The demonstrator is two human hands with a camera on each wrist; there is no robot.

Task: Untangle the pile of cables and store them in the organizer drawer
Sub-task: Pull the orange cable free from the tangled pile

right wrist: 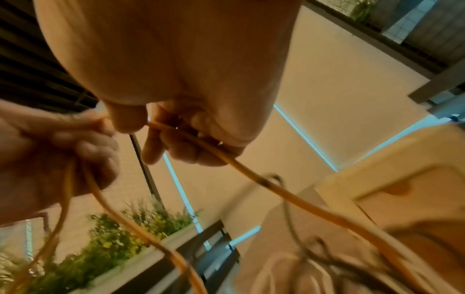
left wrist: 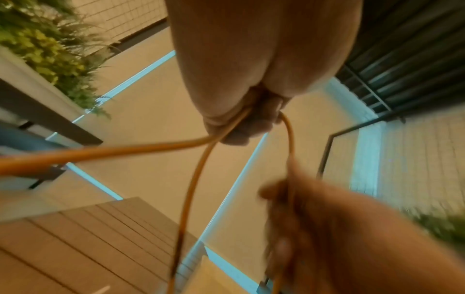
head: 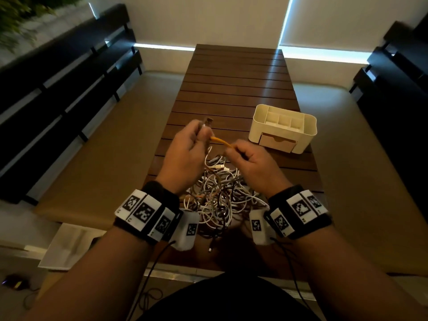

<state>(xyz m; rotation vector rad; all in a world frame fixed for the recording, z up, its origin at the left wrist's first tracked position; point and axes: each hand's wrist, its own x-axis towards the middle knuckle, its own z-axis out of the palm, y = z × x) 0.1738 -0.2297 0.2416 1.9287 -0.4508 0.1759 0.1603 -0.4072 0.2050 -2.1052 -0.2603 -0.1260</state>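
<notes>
**Orange cable held between both hands above the pile**

1. Markings. I read no brand or text on any item. The only printed marks are black-and-white square tags on the wrist bands [head: 144,210]; their small characters are too small to read.

2. Edges and room. The cable pile [head: 220,195] lies on the slatted wooden table [head: 234,89], near the edge closest to me and between my wrists. The cream organizer [head: 283,126] stands to the right of the pile, apart from it, close to the table's right edge. Its drawer [head: 276,142] faces me and is closed. The far half of the table is bare slats. Tan benches run along both long sides.

3. Hand pose. Both hands are raised above the pile, backs toward me.
   - My left hand [head: 185,149] grips the orange cable [head: 221,142] with curled fingers; a connector end [head: 207,122] sticks up past them.
   - My right hand [head: 251,158] pinches the same cable, just beside the left hand.
   - A short orange span bridges the two hands. In the wrist views, further orange strands hang down from both.
</notes>
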